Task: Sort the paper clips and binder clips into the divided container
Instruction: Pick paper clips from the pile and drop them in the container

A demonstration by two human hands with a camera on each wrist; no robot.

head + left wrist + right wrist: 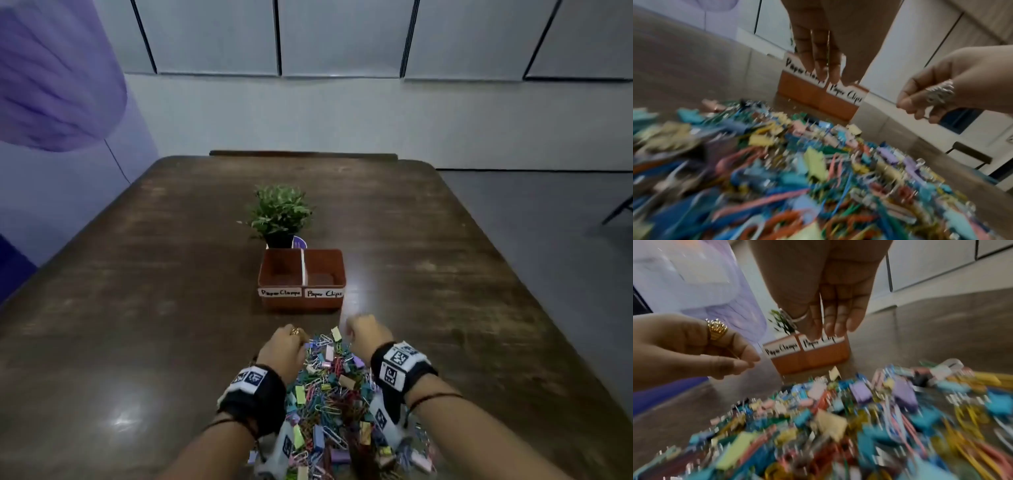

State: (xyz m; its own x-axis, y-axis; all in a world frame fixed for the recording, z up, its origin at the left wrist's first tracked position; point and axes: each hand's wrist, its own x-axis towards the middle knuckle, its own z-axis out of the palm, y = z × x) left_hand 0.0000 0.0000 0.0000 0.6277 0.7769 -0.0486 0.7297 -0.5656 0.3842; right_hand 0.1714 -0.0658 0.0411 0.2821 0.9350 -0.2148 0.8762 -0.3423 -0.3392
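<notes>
1. On the dark brown wooden counter (137,308), right in front of me: a mixed pile of coloured wire paper clips and pastel binder clips (329,394). It runs from my forearms out to just past my knuckles.
2. Past the pile, apart from it: the brown rectangular divided container (301,303). A white divider splits it into left and right halves.
3. White labels on its front wall read "Paper Clamps" on the left and "Paper Clips" on the right.
4. My left hand (284,346) is over the far left edge of the pile, with a gold ring on one finger. The grip is together: thumb and fingertips pinch a thin gold-coloured wire paper clip (733,353), clear of the pile.
5. My right hand (368,337) is over the far right edge of the pile, level with the left, with a silver ring on it. The fingers are curled towards the thumb. A bit of thin wire shows under them in the left wrist view, but it is blurred, so I can't tell if the grip is clamped on anything.
6. Both hands are short of the container, and neither touches it.
7. Behind the container, just beside its back wall: a small green potted plant in a black pot (279,212).
8. Both wrist views of the pile are motion-blurred, so I can't pick out single clips there.
</notes>
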